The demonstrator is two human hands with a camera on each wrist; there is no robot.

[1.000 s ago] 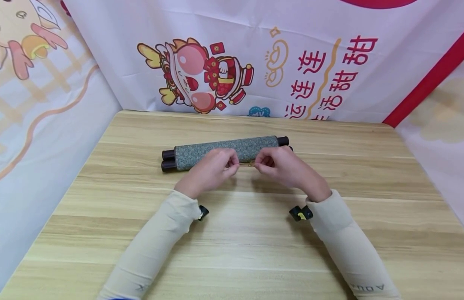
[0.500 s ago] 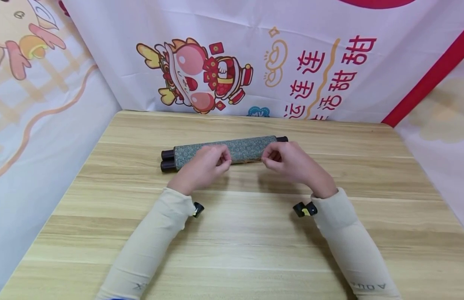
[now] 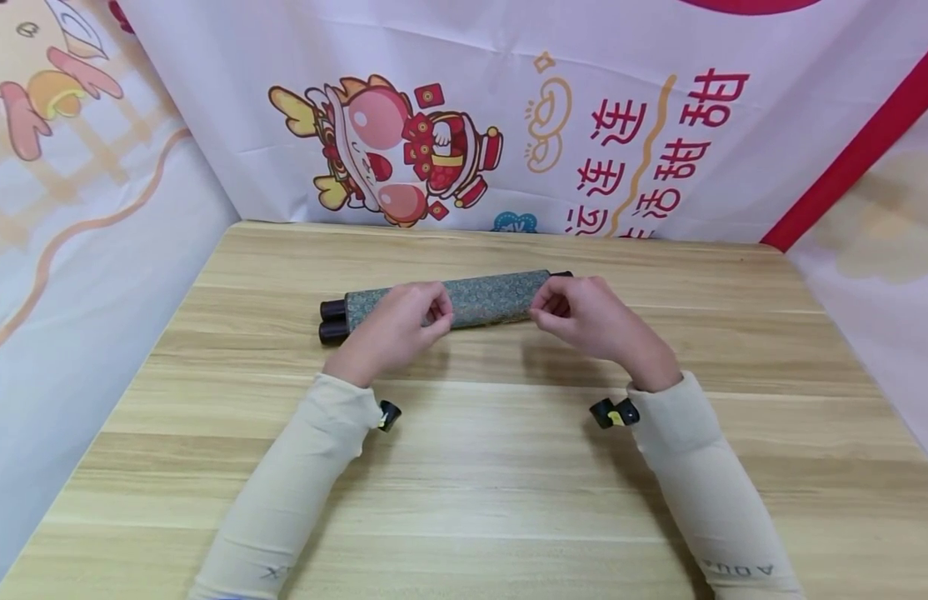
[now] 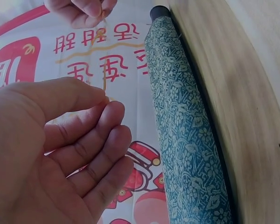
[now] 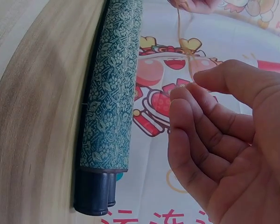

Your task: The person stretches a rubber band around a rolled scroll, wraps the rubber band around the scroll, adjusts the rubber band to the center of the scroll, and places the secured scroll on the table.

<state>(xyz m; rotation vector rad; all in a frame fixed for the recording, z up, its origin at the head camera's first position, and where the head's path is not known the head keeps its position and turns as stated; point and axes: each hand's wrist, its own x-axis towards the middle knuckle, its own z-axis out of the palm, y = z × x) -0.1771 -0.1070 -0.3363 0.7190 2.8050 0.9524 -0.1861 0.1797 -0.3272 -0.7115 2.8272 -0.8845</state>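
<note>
Right wrist view: 1 thin cord (image 5: 179, 28) runs between the left hand (image 3: 395, 332) and right hand (image 3: 595, 321), both pinching it, farther apart than 1 second ago. Beside it, 1 green patterned scroll (image 3: 494, 298) with 2 dark rod ends (image 3: 333, 310) at its left lies on 1 wooden table (image 3: 464, 475).

Backdrop (image 3: 501, 108) reads "运连连" and "活甜甜", right sleeve (image 3: 711, 483) "AQU", left sleeve (image 3: 284, 492) "X".
</note>
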